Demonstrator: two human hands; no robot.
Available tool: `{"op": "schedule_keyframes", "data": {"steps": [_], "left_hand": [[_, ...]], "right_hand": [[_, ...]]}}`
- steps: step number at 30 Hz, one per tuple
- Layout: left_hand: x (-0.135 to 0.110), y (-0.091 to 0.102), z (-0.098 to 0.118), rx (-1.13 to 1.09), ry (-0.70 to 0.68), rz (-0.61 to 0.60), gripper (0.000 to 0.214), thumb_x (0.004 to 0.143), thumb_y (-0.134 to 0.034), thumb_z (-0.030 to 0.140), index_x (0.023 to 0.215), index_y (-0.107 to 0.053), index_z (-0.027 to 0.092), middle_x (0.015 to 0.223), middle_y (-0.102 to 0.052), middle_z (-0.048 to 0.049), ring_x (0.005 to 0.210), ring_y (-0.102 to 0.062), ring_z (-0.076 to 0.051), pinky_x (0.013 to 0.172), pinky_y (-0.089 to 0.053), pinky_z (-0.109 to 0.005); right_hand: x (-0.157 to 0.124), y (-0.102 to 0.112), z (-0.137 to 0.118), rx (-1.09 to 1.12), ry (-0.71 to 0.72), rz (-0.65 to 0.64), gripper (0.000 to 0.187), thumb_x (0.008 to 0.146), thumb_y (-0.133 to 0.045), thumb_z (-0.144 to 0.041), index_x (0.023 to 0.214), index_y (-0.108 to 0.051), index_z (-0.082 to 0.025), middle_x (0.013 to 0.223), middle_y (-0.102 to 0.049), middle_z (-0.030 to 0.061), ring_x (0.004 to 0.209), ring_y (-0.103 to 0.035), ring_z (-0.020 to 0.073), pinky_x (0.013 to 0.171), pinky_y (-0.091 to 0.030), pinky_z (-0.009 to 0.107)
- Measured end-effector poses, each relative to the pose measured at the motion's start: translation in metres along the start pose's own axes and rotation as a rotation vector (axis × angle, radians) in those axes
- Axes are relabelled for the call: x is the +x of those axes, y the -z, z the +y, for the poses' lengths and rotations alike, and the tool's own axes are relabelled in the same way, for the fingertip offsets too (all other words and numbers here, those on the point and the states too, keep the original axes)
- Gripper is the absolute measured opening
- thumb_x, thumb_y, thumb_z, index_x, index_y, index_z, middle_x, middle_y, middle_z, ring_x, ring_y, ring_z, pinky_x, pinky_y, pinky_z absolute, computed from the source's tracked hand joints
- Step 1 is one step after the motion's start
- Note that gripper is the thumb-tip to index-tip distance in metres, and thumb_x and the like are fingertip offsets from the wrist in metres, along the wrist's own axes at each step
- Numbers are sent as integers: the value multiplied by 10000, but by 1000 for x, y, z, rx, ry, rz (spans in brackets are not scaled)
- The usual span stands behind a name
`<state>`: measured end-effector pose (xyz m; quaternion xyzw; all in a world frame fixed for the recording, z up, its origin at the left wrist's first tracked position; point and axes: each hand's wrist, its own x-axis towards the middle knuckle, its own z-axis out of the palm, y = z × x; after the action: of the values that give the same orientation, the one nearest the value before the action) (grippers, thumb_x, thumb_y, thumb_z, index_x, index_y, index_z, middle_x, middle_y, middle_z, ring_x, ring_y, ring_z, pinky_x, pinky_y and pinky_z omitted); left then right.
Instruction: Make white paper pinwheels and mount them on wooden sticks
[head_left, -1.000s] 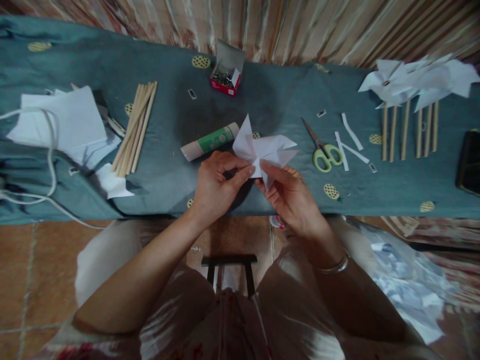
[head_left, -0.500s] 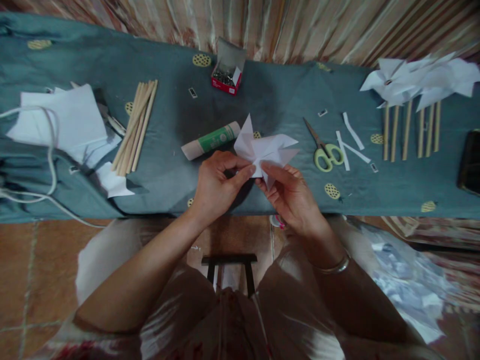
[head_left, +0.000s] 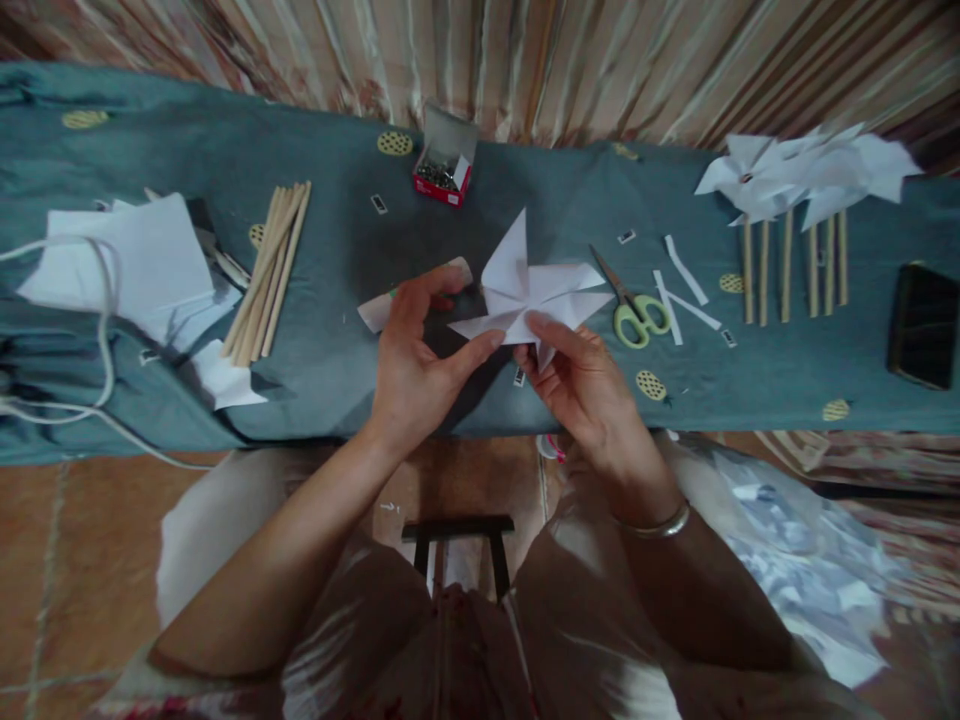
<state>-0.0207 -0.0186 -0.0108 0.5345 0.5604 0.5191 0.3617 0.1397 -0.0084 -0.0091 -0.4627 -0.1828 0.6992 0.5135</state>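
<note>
A white paper pinwheel (head_left: 517, 285) with pointed blades is held just over the cloth in front of me. My right hand (head_left: 577, 375) pinches it near its centre, thumb on top and fingers beneath. My left hand (head_left: 420, 365) is open, thumb and fingers apart, its thumb tip at the lower left blade. Behind the left fingers lies a glue stick (head_left: 375, 312), mostly covered by the hand. Right of the pinwheel are scissors (head_left: 637, 312) with light green handles.
Behind stands an open red box (head_left: 442, 185) of small metal pins. Wooden sticks (head_left: 266, 275) and white paper sheets (head_left: 127, 255) lie left, with a white cable (head_left: 105, 330). Rightward are paper strips (head_left: 684, 270), finished pinwheels (head_left: 757, 180) on sticks and a dark phone (head_left: 924, 325).
My left hand has let go of the paper, its fingers spreading up and left over the glue stick. The pinwheel stays in my right hand, its lower left blade now showing. The view has shifted slightly.
</note>
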Motion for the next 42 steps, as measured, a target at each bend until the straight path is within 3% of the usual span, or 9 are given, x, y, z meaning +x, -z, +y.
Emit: {"op": "schedule_keyframes", "data": {"steps": [3, 7, 11, 20, 25, 31, 37, 42], "left_hand": [[0, -6, 2, -265, 156, 10, 592, 643, -881, 383, 1169, -654, 232, 1180, -695, -46, 1113, -618, -246, 972, -454, -380], [-2, -16, 11, -660, 341, -195, 323, 751, -786, 406, 968, -734, 172, 997, -753, -51, 1014, -674, -213, 981, -473, -345], [2, -20, 15, -818, 438, -131, 267, 707, -815, 406, 826, -746, 176, 898, -762, -29, 910, -689, -189, 901, -510, -308], [8, -16, 13, -706, 454, -118, 206, 651, -840, 334, 767, -761, 182, 761, -740, -12, 715, -651, -136, 719, -502, -253], [11, -9, 15, -553, 437, -189, 256, 596, -884, 358, 724, -760, 174, 697, -724, -10, 629, -624, -126, 624, -483, -246], [11, -5, 16, -443, 446, -183, 241, 582, -886, 361, 693, -758, 189, 679, -722, -12, 616, -630, -154, 600, -499, -281], [10, -3, 16, -343, 450, -186, 194, 614, -865, 343, 697, -777, 190, 712, -742, -38, 641, -645, -186, 590, -505, -295], [8, -5, 17, -310, 452, -151, 170, 621, -863, 323, 652, -756, 194, 662, -710, -24, 606, -613, -174, 563, -480, -287]], "right_hand": [[4, -1, 0, 26, 19, -17, 173, 667, -812, -182, 775, -698, -255, 818, -746, -67, 786, -692, 106, 676, -570, 212], [3, -10, 5, 71, 11, -31, 180, 626, -819, -172, 733, -693, -245, 795, -737, -63, 739, -668, 100, 615, -554, 192], [1, -19, 6, 51, -8, -25, 165, 613, -817, -177, 687, -684, -240, 775, -731, -64, 698, -643, 91, 572, -533, 178], [-1, -17, 1, -86, 47, 9, 201, 571, -852, -230, 693, -693, -221, 773, -724, -54, 656, -601, 91, 539, -482, 196], [-2, -12, -3, -192, 70, -34, 238, 582, -878, -281, 728, -698, -229, 761, -723, -36, 663, -612, 111, 574, -505, 236], [-5, -2, -4, -342, 103, -99, 249, 628, -888, -362, 746, -700, -250, 660, -683, -46, 625, -575, 136, 648, -512, 312], [-7, 1, -9, -452, 170, -123, 233, 645, -871, -348, 665, -679, -218, 565, -587, -61, 542, -474, 100, 579, -445, 278], [-9, -2, -9, -469, 178, -133, 203, 648, -845, -334, 697, -695, -206, 610, -613, -61, 557, -494, 94, 561, -426, 261]]}}
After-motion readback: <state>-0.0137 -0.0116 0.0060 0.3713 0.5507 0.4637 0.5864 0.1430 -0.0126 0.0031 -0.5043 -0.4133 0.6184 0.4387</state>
